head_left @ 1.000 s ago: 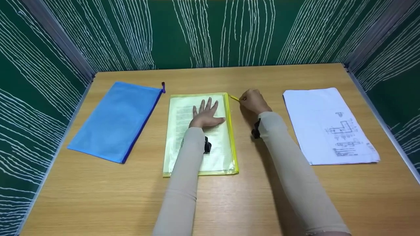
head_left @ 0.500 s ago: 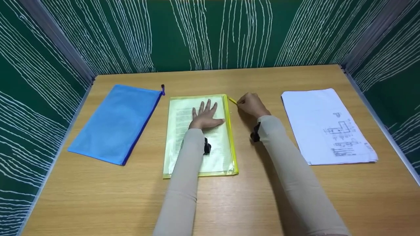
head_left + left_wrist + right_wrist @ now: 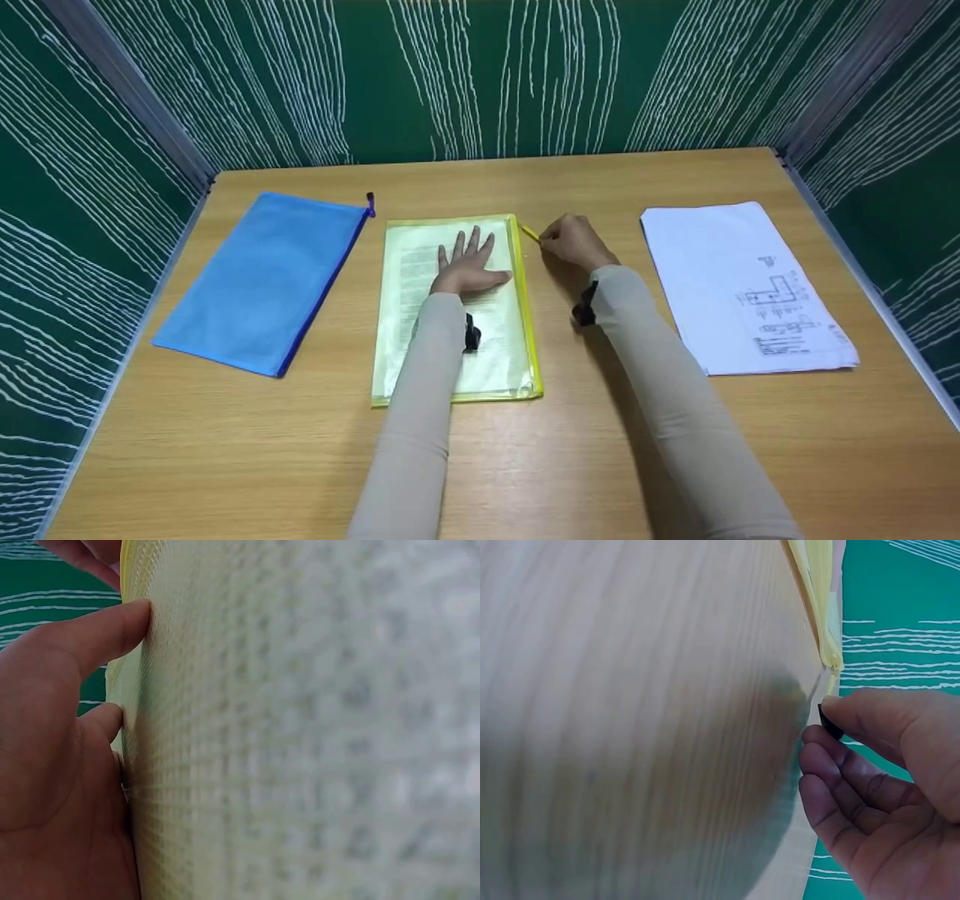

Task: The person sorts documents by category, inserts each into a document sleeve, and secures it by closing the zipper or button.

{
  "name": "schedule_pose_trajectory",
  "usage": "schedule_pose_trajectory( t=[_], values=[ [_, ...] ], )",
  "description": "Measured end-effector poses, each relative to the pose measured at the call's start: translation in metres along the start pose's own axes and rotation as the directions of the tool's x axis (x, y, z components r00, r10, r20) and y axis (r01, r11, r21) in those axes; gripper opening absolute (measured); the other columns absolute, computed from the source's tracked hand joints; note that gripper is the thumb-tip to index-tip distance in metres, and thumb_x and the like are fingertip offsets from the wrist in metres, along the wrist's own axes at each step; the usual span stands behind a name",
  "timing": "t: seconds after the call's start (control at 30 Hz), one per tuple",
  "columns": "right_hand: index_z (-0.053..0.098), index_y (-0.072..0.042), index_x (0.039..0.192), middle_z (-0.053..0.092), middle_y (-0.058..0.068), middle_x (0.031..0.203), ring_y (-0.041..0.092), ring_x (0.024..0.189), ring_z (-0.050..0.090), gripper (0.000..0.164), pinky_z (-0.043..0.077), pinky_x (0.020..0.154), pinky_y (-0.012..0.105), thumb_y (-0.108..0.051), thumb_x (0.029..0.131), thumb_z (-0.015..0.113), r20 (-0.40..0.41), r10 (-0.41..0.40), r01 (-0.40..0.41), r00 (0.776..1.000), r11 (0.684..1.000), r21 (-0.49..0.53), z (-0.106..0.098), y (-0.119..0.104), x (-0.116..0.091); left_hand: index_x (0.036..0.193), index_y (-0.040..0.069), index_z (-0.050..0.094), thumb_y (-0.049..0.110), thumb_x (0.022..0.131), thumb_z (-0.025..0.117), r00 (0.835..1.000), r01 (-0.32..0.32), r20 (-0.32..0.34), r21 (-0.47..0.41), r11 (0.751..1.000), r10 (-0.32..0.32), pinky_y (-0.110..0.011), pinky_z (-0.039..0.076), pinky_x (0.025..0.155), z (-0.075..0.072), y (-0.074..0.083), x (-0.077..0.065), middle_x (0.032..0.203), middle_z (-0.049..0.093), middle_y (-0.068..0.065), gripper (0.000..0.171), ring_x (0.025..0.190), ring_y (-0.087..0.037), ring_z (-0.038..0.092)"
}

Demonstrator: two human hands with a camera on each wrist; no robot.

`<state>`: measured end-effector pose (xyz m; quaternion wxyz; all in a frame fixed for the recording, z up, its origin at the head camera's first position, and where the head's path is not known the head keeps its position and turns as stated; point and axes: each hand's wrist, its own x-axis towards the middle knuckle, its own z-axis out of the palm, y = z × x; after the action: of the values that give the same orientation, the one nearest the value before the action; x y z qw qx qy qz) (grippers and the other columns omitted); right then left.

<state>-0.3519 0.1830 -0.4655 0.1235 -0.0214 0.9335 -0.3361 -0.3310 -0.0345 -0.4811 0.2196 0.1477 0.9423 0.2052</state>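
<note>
A clear zip folder with yellow edges point(image 3: 504, 349) lies at the middle of the table, with printed paper showing through it. My left hand point(image 3: 471, 271) rests flat on its upper half, fingers spread. In the left wrist view the thumb point(image 3: 112, 630) touches the meshed plastic. Beyond the folder's far right corner, my right hand point(image 3: 576, 241) pinches the end of a short yellow zip tail point(image 3: 529, 232). The right wrist view shows a small black end piece point(image 3: 830, 724) between thumb and forefinger, the other fingers curled below.
A blue zip pouch point(image 3: 262, 285) with a dark zip edge lies slanted at the left. On the right sits a stack of white paper point(image 3: 705, 262) with a printed technical drawing. Green walls with white lines point(image 3: 390, 75) stand around the wooden table point(image 3: 225, 450).
Over the last second my right hand has shifted slightly left, towards the folder, still pinching the zip tail. My left hand stays spread on the folder.
</note>
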Motion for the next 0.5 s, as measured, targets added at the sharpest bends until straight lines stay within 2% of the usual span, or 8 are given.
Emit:
schedule_pose_trajectory(
  t=[0.4, 0.5],
  values=[
    [0.069, -0.004, 0.115, 0.063, 0.015, 0.119, 0.026, 0.098, 0.056, 0.025, 0.05, 0.092, 0.041, -0.008, 0.092, 0.06, 0.037, 0.046, -0.047, 0.998, 0.998, 0.04, -0.0053, 0.0022, -0.0085, 0.156, 0.027, 0.003, 0.061, 0.091, 0.046, 1.0, -0.006, -0.002, 0.023, 1.0, 0.006, -0.057, -0.014, 0.115, 0.0004, 0.0015, 0.0008, 0.162, -0.014, 0.0, 0.085, 0.148, -0.025, -0.018],
    [0.07, -0.003, 0.113, 0.064, 0.017, 0.119, 0.026, 0.099, 0.058, 0.024, 0.051, 0.092, 0.041, -0.009, 0.092, 0.061, 0.023, 0.011, -0.012, 1.0, 1.0, 0.029, -0.0046, 0.0045, -0.0106, 0.156, 0.028, 0.002, 0.062, 0.091, 0.045, 1.0, 0.004, 0.006, 0.017, 1.0, -0.004, -0.056, -0.015, 0.115, 0.0009, 0.0008, 0.0014, 0.162, -0.015, 0.0, 0.085, 0.148, -0.024, -0.019]
  ],
)
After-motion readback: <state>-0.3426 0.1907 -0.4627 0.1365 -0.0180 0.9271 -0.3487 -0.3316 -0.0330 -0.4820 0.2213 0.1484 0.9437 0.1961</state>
